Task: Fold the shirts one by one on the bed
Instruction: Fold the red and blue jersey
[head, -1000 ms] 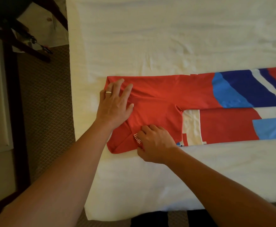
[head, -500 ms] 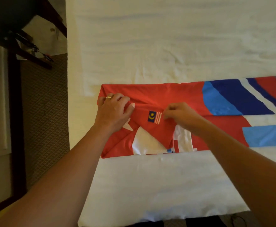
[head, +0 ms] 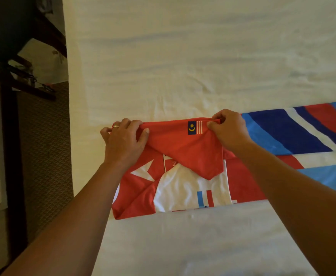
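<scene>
So the shirt (head: pixel 183 182) is lying across the near half of the bed (head: pixel 183 56), stretched out sideways, with the red shoulder end on the left and the blue, white and red striped body running off the right edge of view. Both hands are busy on the sleeve (head: pixel 185 148): the left hand (head: pixel 123 142) is pinching the red fabric at the shoulder corner, fingers curled around a bunched bit of cloth, and the right hand (head: pixel 228 129) is gripping the cuff edge right next to the little flag patch (head: pixel 195 127). Neither hand is empty or relaxed; each one is clamped on the sleeve.

Between them the sleeve is being held taut along its top edge and hanging down in a point over the white chest panel (head: pixel 183 192). Looks to me like this is the sleeve-tucking step, so fairly early in folding this one, since the long body isn't doubled over yet.

Next move, I'm guessing: lay that sleeve flat onto the body so its edge is lining up with the folded side, then smooth it down. The fabric looks thin and slippery, so it's probably going to slide or wrinkle if it's dropped rather than placed. After that the long end on the right needs bringing over.
</scene>
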The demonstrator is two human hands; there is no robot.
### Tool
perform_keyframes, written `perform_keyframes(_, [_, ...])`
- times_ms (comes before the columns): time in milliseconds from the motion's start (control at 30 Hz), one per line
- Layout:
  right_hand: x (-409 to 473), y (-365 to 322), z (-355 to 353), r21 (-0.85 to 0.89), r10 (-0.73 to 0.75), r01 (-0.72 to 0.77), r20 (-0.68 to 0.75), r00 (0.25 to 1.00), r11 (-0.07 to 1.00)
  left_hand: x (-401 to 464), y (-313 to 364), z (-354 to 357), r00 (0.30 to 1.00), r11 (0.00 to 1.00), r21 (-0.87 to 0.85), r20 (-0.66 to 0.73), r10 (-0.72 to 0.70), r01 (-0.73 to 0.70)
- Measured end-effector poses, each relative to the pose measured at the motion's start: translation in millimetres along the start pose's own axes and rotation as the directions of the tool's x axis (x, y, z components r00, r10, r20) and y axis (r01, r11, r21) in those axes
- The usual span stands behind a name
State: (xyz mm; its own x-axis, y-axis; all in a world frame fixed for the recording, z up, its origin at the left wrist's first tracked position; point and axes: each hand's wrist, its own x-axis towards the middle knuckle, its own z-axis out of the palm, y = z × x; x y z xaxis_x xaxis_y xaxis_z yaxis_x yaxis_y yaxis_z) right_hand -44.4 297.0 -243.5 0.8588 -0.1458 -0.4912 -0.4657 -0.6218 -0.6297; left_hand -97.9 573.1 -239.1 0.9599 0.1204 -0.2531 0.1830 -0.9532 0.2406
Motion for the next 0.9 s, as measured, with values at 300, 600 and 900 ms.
perform_keyframes(300, [10,5,10,-0.091,-0.051,0.044,-0.079,0.996,0.995,6,1,9,0.996,0.997,0.056,-0.076,-0.044,0.048])
perform_keyframes(600, [-58,22,56,-0.517,-0.502,0.437,0.017,0.865,0.736,-27,34,40,0.993,0.986,0.116,-0.008,0.120,-0.118])
perform_keyframes(900, [-43,54,47,-0.647,-0.294,0.422,0.303,0.906,0.635,-33,32,57,0.996,0.987,0.160,0.085,-0.030,0.016])
